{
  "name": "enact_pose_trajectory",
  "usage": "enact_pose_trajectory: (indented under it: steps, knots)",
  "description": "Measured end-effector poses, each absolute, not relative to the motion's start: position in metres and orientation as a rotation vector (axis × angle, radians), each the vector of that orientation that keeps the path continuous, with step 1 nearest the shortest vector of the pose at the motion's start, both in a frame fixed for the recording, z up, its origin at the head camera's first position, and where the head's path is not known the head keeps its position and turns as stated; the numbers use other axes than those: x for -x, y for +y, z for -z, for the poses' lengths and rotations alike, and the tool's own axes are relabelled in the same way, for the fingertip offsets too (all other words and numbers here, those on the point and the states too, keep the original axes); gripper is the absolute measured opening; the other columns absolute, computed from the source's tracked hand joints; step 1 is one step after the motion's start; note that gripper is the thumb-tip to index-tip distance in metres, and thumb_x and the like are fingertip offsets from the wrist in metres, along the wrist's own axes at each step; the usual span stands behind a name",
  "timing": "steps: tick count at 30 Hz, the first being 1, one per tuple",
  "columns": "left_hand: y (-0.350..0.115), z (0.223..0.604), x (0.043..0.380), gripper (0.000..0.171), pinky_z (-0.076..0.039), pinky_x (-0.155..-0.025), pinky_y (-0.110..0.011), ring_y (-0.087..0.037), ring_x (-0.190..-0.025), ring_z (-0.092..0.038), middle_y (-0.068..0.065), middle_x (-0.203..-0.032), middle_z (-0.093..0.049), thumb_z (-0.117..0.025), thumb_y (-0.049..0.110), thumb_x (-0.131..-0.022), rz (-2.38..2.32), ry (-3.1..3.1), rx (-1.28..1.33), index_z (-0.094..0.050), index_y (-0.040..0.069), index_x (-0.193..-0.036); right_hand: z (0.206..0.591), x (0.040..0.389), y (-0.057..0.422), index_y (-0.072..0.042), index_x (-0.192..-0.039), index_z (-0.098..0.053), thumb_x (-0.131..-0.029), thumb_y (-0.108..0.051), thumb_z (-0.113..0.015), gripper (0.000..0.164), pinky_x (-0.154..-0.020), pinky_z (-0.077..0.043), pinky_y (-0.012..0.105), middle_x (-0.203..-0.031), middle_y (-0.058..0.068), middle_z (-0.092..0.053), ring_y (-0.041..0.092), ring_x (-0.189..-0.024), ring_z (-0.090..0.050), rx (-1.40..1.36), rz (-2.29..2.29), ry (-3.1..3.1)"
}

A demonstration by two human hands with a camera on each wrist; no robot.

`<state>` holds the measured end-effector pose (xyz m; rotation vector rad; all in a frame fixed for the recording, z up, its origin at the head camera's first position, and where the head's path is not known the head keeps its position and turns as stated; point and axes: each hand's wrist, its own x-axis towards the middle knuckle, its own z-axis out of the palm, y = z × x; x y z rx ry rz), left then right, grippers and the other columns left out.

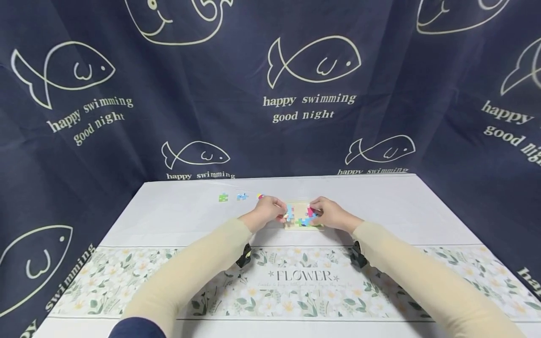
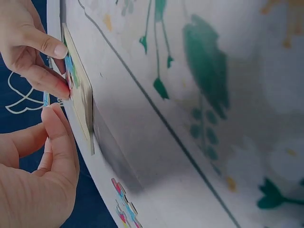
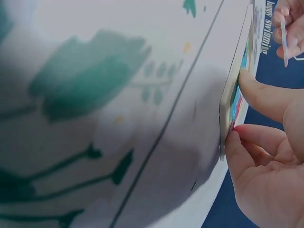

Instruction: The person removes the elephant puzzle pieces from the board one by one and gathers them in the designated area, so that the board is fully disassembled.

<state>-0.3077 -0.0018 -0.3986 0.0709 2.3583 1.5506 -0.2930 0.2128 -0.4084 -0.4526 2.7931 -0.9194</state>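
Thumb and fingers of my left hand [image 1: 270,209] pinch a thin puzzle piece [image 3: 284,40] with blue on it, raised above the left part of a shallow wooden puzzle board [image 2: 85,102]. Over the board's right part, my right hand [image 1: 331,213] has its thumb and bent fingers on a pink-and-blue puzzle piece [image 1: 310,212], fingertips right at the board's surface. Green and blue pieces [image 1: 303,222] lie along the board's near side, partly covered by the right hand. Bare wood shows in the board's middle and back.
Left of the board, a green puzzle piece [image 1: 223,197], a blue one [image 1: 242,196] and a yellow-and-pink one [image 1: 259,196] lie in a row on the white tablecloth [image 1: 181,216]. A floral band [image 1: 304,300] crosses the cloth nearer the body. Behind hangs a dark blue fish-print curtain [image 1: 249,117].
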Motion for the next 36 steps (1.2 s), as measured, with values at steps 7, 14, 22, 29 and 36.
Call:
enact_pose_trajectory:
  steps: [7, 14, 22, 29, 36]
  knots:
    - [-0.015, 0.396, 0.303, 0.013, -0.058, -0.07, -0.025, -0.006, -0.054, -0.06, -0.008, -0.081, -0.064, -0.062, 0.003, -0.092, -1.528, 2.366, -0.087, -0.065, -0.003, -0.103, 0.404, 0.295, 0.216, 0.013, -0.13, -0.052, -0.081, -0.012, -0.077, 0.06, -0.106, -0.042, 0.048, -0.135, 0.023, -0.05, 0.039, -0.122, -0.052, 0.486, 0.855, 2.822]
    - [-0.036, 0.397, 0.303, 0.016, -0.059, -0.073, -0.029, -0.007, -0.056, -0.061, -0.007, -0.08, -0.063, -0.062, 0.003, -0.091, -1.531, 2.338, -0.076, -0.063, -0.003, -0.106, 0.403, 0.296, 0.218, 0.011, -0.13, -0.053, -0.08, -0.014, -0.079, 0.062, -0.108, -0.039, 0.049, -0.136, 0.021, -0.051, 0.039, -0.123, -0.051, 0.471, 0.833, 2.817]
    - [-0.065, 0.401, 0.304, 0.017, -0.057, -0.067, -0.023, -0.007, -0.057, -0.062, -0.006, -0.08, -0.066, -0.063, 0.003, -0.09, -1.695, 2.38, -0.047, -0.065, -0.003, -0.106, 0.406, 0.297, 0.221, 0.01, -0.13, -0.053, -0.08, -0.015, -0.079, 0.062, -0.108, -0.04, 0.049, -0.134, 0.02, -0.051, 0.038, -0.123, -0.051, 0.521, 0.842, 2.813]
    - [-0.087, 0.405, 0.3, 0.019, -0.058, -0.07, -0.026, -0.006, -0.059, -0.063, -0.006, -0.081, -0.066, -0.062, 0.003, -0.091, -1.723, 2.38, -0.014, -0.064, -0.005, -0.108, 0.41, 0.298, 0.224, 0.009, -0.13, -0.054, -0.08, -0.017, -0.078, 0.061, -0.108, -0.039, 0.05, -0.135, 0.02, -0.051, 0.04, -0.125, -0.049, 0.542, 0.853, 2.808]
    - [-0.103, 0.406, 0.298, 0.018, -0.058, -0.073, -0.028, -0.007, -0.062, -0.063, -0.007, -0.083, -0.069, -0.063, 0.004, -0.091, -1.702, 2.413, 0.002, -0.064, -0.004, -0.107, 0.41, 0.298, 0.224, 0.01, -0.129, -0.054, -0.081, -0.017, -0.078, 0.06, -0.106, -0.042, 0.049, -0.133, 0.02, -0.051, 0.038, -0.121, -0.052, 0.575, 0.87, 2.807]
